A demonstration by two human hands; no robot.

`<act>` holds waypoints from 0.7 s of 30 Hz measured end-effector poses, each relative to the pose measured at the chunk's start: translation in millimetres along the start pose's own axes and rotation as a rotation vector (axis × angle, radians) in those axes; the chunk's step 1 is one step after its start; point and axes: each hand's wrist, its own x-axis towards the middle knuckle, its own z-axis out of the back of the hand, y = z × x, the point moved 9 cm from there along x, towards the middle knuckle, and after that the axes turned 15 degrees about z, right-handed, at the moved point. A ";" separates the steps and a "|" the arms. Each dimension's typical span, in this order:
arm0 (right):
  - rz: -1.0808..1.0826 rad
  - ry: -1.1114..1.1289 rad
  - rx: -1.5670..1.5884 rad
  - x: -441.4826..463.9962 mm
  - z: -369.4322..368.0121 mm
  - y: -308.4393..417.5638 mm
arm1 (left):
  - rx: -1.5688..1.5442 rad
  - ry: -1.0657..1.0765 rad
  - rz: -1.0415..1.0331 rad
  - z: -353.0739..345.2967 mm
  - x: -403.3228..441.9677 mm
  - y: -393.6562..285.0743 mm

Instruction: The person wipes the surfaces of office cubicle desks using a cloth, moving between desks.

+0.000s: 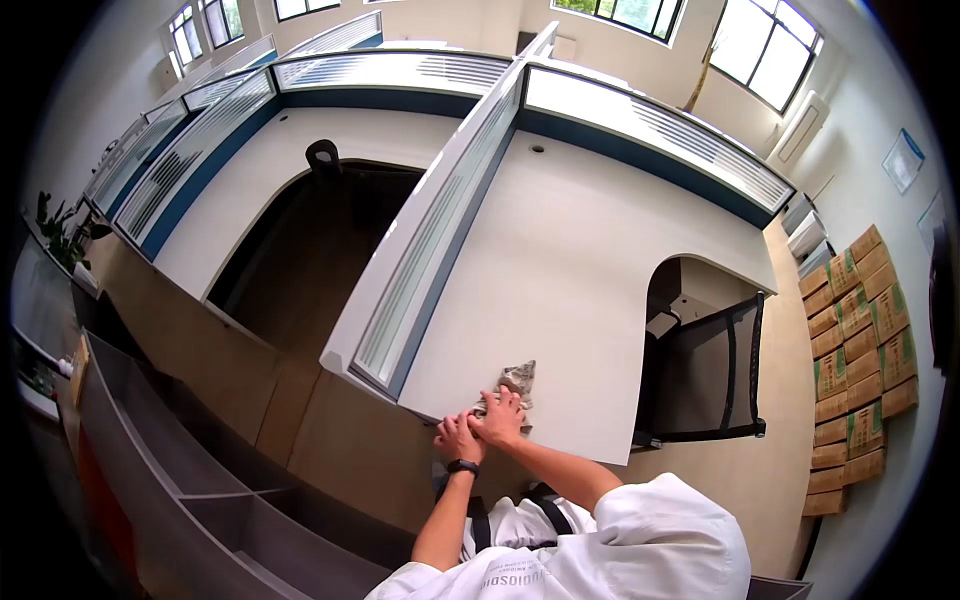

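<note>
A crumpled grey patterned cloth [518, 378] lies on the white desk [560, 260] near its front left corner. My right hand [499, 417] presses on the cloth, and part of the cloth shows above and beside the fingers. Close against it, my left hand [459, 438] rests at the desk's edge, with a dark band on the wrist. The left fingers are bent and partly hidden, and whether they hold any cloth cannot be made out.
A glass-topped partition [440, 225] runs along the desk's left side. A black mesh chair [712, 370] stands in the cutout at right. Stacked cardboard boxes [860, 340] line the right wall. Grey shelving [190, 500] is at lower left.
</note>
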 end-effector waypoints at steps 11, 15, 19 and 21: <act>0.053 -0.091 0.047 34.1 -4.8 36.2 | -0.057 -0.022 -0.474 74.9 58.8 -48.0; -0.142 -0.277 -0.002 -27.7 18.3 -1.3 | -0.012 0.176 -0.761 42.2 15.7 -79.9; -0.293 -0.339 -0.005 -97.5 33.8 -31.1 | -0.049 0.399 -1.027 21.8 -36.2 -101.2; -0.294 -0.241 -0.034 -109.6 46.3 -17.2 | -0.021 0.489 -1.042 23.8 -39.4 -101.2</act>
